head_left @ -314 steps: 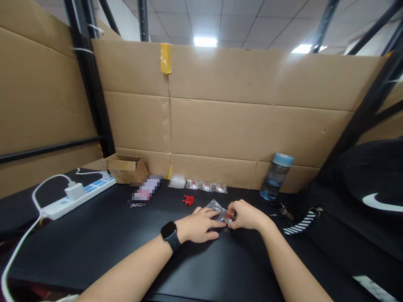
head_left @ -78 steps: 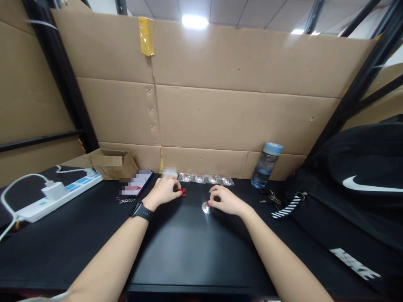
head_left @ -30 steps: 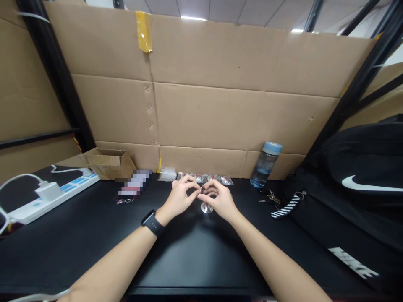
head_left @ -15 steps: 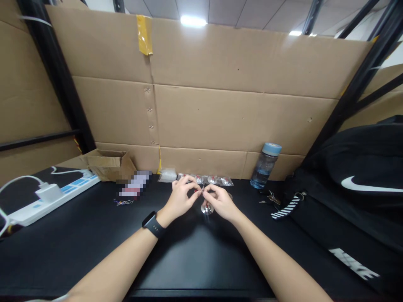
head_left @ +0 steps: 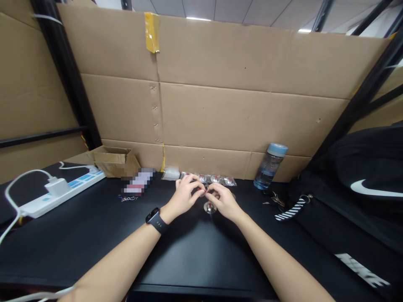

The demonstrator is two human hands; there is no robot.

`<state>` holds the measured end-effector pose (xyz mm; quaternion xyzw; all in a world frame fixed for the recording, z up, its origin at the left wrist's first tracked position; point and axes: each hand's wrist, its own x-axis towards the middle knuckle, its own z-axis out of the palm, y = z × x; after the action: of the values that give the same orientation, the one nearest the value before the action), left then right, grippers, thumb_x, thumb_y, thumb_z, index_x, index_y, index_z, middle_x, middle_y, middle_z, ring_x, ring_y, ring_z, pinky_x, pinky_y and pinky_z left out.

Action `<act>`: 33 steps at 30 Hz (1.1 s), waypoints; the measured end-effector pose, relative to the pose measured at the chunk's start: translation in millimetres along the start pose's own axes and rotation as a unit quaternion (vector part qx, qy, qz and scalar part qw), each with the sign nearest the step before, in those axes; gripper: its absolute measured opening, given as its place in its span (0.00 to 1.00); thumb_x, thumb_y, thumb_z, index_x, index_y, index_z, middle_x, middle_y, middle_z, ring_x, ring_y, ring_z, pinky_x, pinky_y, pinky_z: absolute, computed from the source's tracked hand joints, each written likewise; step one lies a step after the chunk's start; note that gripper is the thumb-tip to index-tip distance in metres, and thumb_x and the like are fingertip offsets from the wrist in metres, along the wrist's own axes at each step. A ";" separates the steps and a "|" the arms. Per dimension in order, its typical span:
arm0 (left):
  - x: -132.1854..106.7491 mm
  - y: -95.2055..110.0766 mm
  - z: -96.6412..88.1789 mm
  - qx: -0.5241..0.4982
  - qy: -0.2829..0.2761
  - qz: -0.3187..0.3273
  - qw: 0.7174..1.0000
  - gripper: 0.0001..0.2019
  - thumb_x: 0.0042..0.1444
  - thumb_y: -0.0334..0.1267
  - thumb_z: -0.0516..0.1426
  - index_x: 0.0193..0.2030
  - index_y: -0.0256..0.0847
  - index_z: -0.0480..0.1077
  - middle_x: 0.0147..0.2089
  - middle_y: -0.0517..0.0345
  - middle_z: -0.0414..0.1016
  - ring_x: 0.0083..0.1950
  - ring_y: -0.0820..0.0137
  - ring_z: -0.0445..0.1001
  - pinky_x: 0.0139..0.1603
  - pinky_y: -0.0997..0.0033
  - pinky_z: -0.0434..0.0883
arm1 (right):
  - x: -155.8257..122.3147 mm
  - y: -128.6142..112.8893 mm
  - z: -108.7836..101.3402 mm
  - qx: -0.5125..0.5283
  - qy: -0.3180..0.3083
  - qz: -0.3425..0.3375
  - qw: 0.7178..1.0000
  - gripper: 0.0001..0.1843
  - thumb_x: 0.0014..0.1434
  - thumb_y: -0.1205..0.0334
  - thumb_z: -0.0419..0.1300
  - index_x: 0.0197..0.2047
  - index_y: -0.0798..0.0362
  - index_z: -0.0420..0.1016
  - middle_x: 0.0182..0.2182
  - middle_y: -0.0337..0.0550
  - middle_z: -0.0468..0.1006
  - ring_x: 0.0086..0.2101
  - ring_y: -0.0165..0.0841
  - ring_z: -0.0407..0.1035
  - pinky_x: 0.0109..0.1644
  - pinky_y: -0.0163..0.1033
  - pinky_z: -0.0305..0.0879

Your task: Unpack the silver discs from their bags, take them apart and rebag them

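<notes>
While the left hand (head_left: 185, 196) curls its fingers inward, its thumb and forefinger nearly meet on a small red piece (head_left: 205, 191), and I read that as a pinch. The right hand (head_left: 225, 200) comes at the same spot from the other side, fingers bent and tips drawn close together. From my feed I cannot tell whether it also grips the red piece or something thin beside it, as the fingertips hide the detail. The piece sits between the two hands, over the middle of the black table (head_left: 189, 260).

Just below the right hand's fingers, on my view, I see a clear, shiny disc (head_left: 210, 207) with red at its centre. Behind the hands, a row of clear packets (head_left: 216, 179), with red showing in them, lies along the foot of the cardboard wall (head_left: 204, 117), and a whitish packet (head_left: 171, 173) lies at the row's left end.

A dark watch (head_left: 154, 216) is on the left wrist. Farther right I have a blue-lidded bottle (head_left: 270, 166), tilted in my view, then some keys (head_left: 277, 199) and a black bag (head_left: 355, 172). On the far left are a cardboard box (head_left: 115, 161) and a white power strip (head_left: 37, 205).
</notes>
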<state>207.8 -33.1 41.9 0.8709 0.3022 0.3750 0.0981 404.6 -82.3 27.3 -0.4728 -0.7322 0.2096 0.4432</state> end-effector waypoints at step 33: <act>-7.9 23.9 -4.6 0.107 -0.012 0.068 0.992 0.08 0.65 0.37 0.53 0.38 0.44 0.72 0.51 0.51 0.71 0.58 0.57 0.63 0.52 0.54 0.59 | -8.3 -23.3 -3.4 -0.314 -0.007 -0.052 0.948 0.10 0.62 0.69 0.54 0.38 0.49 0.76 0.39 0.43 0.78 0.34 0.34 0.73 0.35 0.36 0.64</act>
<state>211.1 -57.2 49.9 0.8993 0.2795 0.3359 -0.0182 397.0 -100.9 42.3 -0.5481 -0.7874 -0.0512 0.2774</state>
